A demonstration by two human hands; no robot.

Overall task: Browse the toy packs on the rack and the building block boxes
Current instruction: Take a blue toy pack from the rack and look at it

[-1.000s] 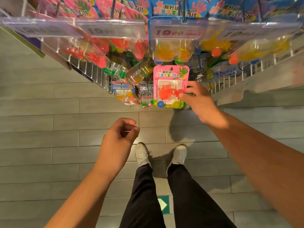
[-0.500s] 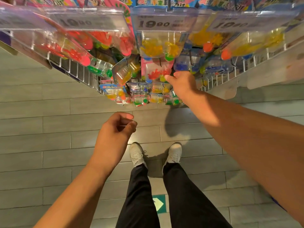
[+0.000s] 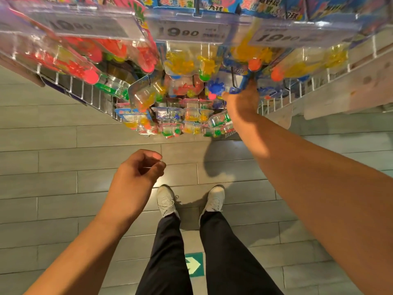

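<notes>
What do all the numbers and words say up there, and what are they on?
"19.90": clear plastic price tag in the middle.
"19.90": clear price tag on the left, blurred.
"19.90": clear price tag on the right, blurred.
Chinese characters: blue toy pack header cards, cut off, unreadable.
White arrow, no words: green floor sticker.

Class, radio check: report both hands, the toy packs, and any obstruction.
Right hand up among hanging toy packs, touching a blue pack; grip unclear. Left hand loosely curled, empty. No obstruction seen.

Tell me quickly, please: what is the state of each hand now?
Left hand: loosely curled, holds nothing.
Right hand: reaches among the blue toy pack and others; grip cannot be told.
</notes>
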